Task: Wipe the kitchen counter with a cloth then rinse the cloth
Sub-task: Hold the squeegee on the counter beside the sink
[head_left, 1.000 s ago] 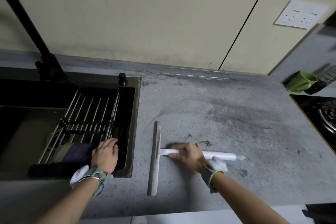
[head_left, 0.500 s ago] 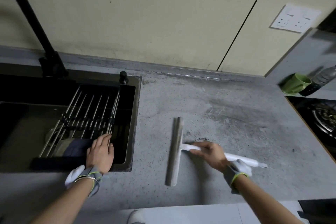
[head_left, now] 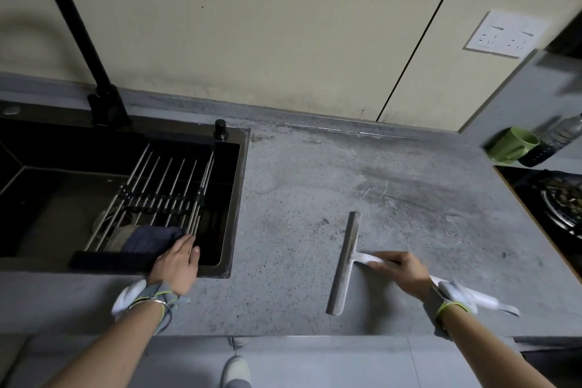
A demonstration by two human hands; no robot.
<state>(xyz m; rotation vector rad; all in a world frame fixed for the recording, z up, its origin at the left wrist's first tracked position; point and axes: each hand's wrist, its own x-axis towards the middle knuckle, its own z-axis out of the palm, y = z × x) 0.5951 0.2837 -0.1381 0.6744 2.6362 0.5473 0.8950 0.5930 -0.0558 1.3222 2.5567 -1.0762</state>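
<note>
Two hands work apart: the right hand (head_left: 406, 272) grips the squeegee (head_left: 346, 261) handle on the grey worktop (head_left: 299, 198), while the left hand (head_left: 176, 264) rests flat-fingered beside the dark cloth (head_left: 148, 239) in the sink (head_left: 234, 198). Blade contact should stay even along its whole edge.

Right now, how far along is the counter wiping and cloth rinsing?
Done: nothing clearly; the counter looks gritty and smeared. In hand: the right hand grips a squeegee with its blade on the counter, while the left hand rests at the sink edge by the dark cloth on the rack. Left: wiping with the cloth and rinsing it; no water shows at the tap.
</note>
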